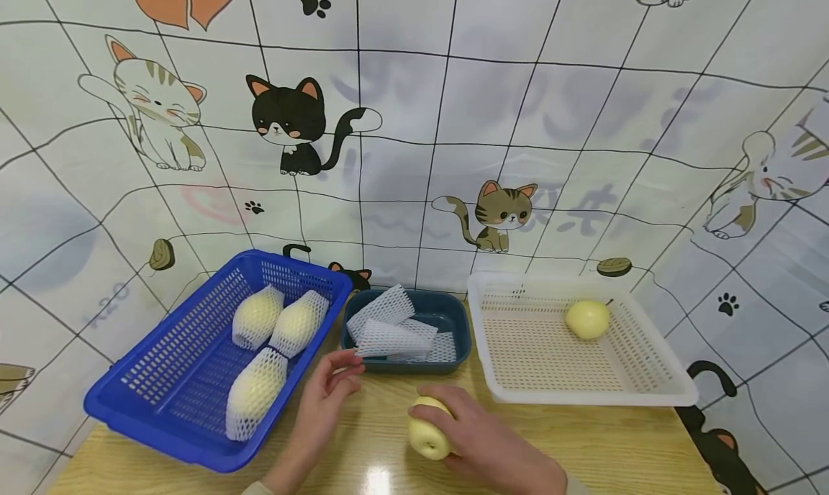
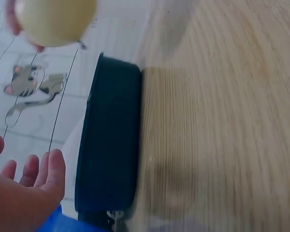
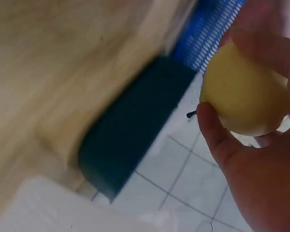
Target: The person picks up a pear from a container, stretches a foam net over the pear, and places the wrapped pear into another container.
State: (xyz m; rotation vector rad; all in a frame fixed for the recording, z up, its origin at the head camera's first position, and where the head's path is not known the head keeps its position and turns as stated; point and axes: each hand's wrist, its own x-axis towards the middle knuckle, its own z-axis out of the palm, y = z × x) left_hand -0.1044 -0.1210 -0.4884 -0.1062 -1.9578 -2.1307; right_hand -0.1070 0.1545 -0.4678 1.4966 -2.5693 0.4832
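Observation:
My right hand (image 1: 476, 430) grips a pale yellow pear (image 1: 429, 437) over the table, fingers and thumb wrapped around its sides. In the right wrist view the dark stem of this pear (image 3: 244, 92) points away from the palm. My left hand (image 1: 327, 391) holds nothing; its fingers are loosely bent in the left wrist view. Its fingertips are at the front left corner of a dark teal bin (image 1: 404, 368), close to the end of a white foam net sleeve (image 1: 391, 339). Several such flattened sleeves lie in the bin.
At left, a blue basket (image 1: 162, 448) contains 3 pears in foam nets (image 1: 257, 394). A white basket (image 1: 583, 398) stands at right with one bare pear (image 1: 588, 319) inside. Behind them rises a cat-printed sheet (image 1: 414, 121). Wooden table (image 1: 369, 437) shows in front.

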